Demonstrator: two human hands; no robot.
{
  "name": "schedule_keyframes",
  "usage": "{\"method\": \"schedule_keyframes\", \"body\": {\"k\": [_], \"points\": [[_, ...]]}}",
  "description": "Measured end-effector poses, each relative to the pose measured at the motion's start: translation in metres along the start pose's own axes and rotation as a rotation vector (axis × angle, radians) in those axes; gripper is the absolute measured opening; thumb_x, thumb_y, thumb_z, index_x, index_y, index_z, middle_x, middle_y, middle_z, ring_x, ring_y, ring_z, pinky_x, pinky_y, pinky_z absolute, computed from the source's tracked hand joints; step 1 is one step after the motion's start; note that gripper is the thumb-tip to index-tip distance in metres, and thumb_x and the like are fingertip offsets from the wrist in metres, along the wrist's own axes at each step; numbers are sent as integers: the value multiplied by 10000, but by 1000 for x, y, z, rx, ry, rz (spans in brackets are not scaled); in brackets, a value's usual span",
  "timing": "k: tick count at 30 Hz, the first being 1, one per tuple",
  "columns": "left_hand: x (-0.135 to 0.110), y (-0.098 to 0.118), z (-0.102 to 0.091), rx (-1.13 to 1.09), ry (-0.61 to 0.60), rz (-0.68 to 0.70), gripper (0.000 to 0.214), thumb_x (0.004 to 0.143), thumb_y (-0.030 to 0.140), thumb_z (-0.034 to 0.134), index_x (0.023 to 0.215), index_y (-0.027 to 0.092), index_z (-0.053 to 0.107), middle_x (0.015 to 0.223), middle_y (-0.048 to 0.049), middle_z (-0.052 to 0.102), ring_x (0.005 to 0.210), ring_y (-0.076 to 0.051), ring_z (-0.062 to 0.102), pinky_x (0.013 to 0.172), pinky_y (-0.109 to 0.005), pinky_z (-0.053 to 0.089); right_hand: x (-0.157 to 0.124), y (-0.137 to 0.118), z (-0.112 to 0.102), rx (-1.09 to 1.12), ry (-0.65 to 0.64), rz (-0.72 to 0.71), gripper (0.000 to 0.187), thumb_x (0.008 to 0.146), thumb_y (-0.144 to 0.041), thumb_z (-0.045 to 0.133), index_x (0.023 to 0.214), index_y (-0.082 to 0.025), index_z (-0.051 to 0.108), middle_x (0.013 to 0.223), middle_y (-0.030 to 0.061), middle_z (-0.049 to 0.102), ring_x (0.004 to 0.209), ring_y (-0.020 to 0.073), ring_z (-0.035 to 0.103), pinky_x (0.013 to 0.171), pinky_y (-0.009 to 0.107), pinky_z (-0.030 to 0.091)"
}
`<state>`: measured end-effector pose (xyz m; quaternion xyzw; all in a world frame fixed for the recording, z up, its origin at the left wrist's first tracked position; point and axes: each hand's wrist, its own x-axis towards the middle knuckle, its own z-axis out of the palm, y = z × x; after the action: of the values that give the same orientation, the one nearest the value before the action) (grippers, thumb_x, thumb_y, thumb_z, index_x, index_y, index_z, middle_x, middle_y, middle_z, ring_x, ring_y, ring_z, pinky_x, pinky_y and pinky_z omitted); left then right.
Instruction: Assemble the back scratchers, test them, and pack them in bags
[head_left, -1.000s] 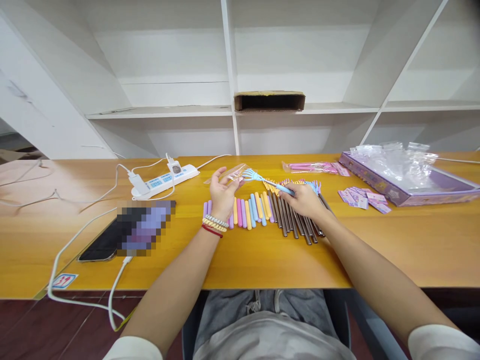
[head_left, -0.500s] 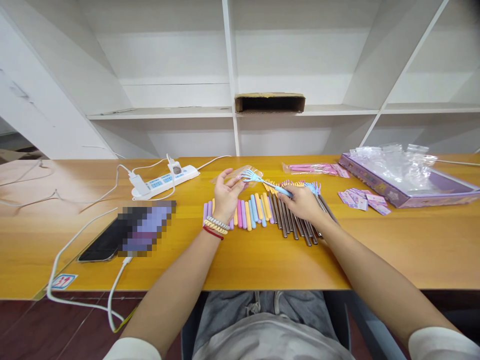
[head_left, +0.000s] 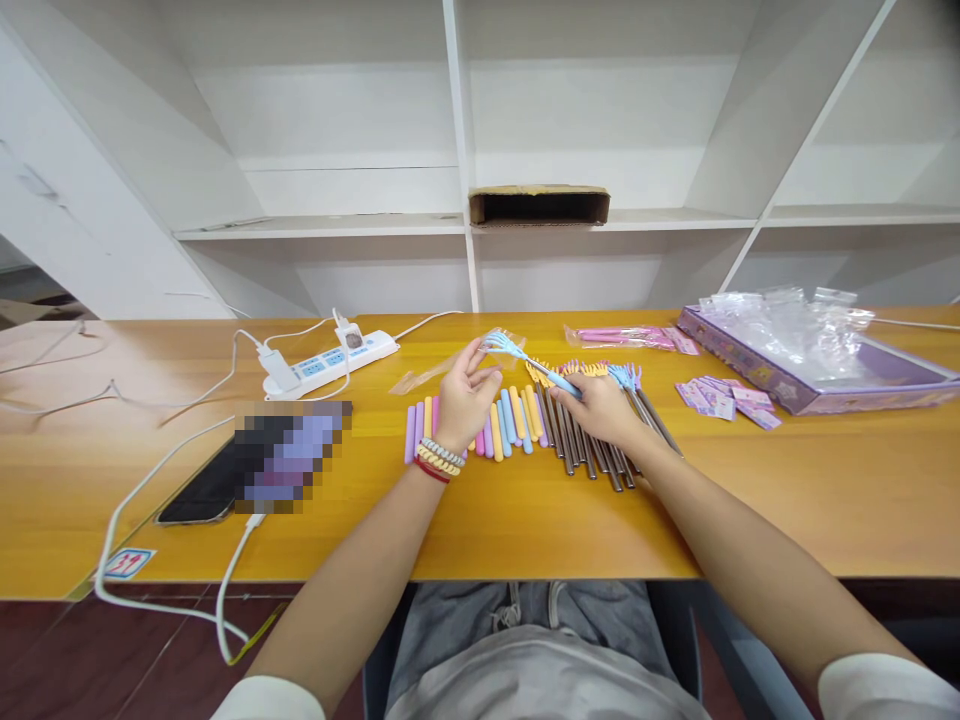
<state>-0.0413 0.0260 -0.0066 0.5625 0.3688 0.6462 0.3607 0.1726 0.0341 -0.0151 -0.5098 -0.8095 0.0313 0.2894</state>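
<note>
The right hand (head_left: 600,405) lies palm down, knuckles up, its fingers closed around the handle of a pale blue back scratcher (head_left: 525,358). The thin shaft runs from the grip toward ten o'clock and ends in a small claw-shaped head. The right forearm comes in from five o'clock, bare to a white sleeve.

The left hand (head_left: 465,398) faces it, wrist bent slightly and thumb up. Its fingertips (head_left: 480,352) pinch the mouth of a clear plastic sleeve (head_left: 427,376), which trails off flat toward eight o'clock. The claw head sits at that mouth, touching the plastic; whether it is inside cannot be told. Beaded and red wristbands (head_left: 439,456) circle the left wrist.

Under both hands, on the orange wooden surface (head_left: 525,520), more scratchers lie side by side. Their pastel handles (head_left: 504,425) in purple, pink, yellow and blue are at the left, their steel shafts (head_left: 600,450) under the right hand, and a cluster of coloured claw heads (head_left: 600,370) at twelve o'clock of it.

- At ten o'clock of the left hand is a white power strip (head_left: 330,360) with plugs.
- At eight o'clock is a black phone (head_left: 199,492) on a white cable.
- At one o'clock of the right hand lies a bagged pink scratcher (head_left: 622,335).
- At three o'clock is a scatter of small purple cards (head_left: 724,397).
- Beyond them a flat purple box (head_left: 750,365) holds crumpled clear bags (head_left: 787,325).

At twelve o'clock, on the white shelf (head_left: 360,225), sits a brown cardboard box (head_left: 538,205).
</note>
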Motion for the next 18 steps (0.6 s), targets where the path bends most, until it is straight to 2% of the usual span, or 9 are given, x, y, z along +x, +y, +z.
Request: {"method": "schedule_keyframes", "body": {"k": [8,12,18], "points": [[-4,10,0,196,80,137,535,705,52,596,1205,242,579,1245,-85,569,1004,-221,606,916,-373,469,-2,-4,1,22,-26,-7,423,882,-526,367,731,-166,531,578,22,510,530,107,411,558,232,261],[-4,9,0,218,43,142,548,716,72,589,1232,254,552,1269,-87,549,1046,-231,589,874,-363,496,-2,-2,1,20,-14,-25,416,885,-519,369,738,-165,532,584,21,511,542,108,416,565,231,262],[-7,9,4,70,-46,69,650,698,91,626,1298,279,461,1341,-117,479,1039,-230,601,805,-330,518,-2,1,2,45,32,-40,394,886,-509,373,760,-171,530,596,14,508,543,106,413,573,230,271]]}}
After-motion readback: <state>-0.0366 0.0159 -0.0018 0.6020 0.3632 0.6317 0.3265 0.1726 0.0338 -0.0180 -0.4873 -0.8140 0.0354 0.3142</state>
